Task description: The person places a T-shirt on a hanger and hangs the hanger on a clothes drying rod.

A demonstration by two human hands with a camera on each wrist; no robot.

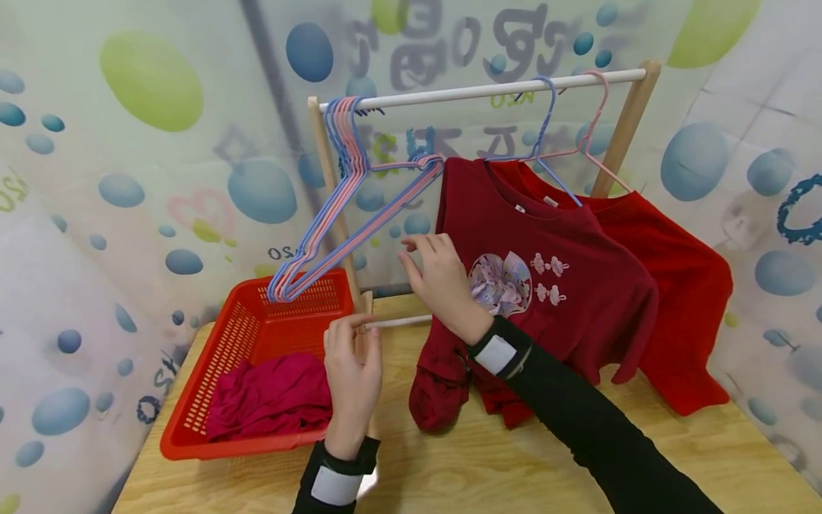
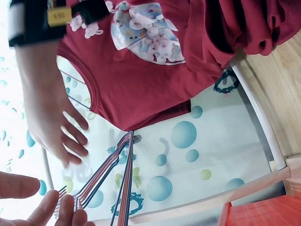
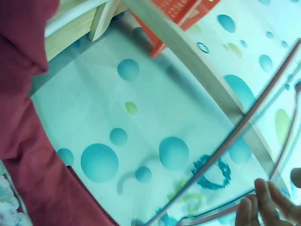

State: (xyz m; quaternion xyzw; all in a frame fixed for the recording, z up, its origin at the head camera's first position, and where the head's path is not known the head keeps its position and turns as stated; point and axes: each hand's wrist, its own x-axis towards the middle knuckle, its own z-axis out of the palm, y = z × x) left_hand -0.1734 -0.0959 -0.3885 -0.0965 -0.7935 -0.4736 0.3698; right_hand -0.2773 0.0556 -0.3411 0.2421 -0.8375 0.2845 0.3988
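My left hand [image 1: 353,368] is empty, its fingers relaxed, raised beside the red basket's right side. My right hand [image 1: 446,282] also holds nothing; its loosely bent fingers are below the right end of the hangers and overlap the edge of the dark red shirt [image 1: 597,285] in the head view. A bunch of pink and blue hangers [image 1: 347,193] hangs at the rail's left end. The dark red shirt, with a round print and small pink motifs, is on a blue hanger [image 1: 549,121]. Behind it, a brighter red garment [image 1: 693,285] hangs from a pink hanger [image 1: 600,107].
The red plastic basket [image 1: 221,321] stands on the wooden table [image 1: 443,471] at left, with crumpled magenta cloth [image 1: 270,396] inside. A white rail [image 1: 449,93] on wooden posts spans the back, with a lower white bar [image 1: 401,322] near the tabletop. Behind hangs a dotted curtain [image 1: 212,235].
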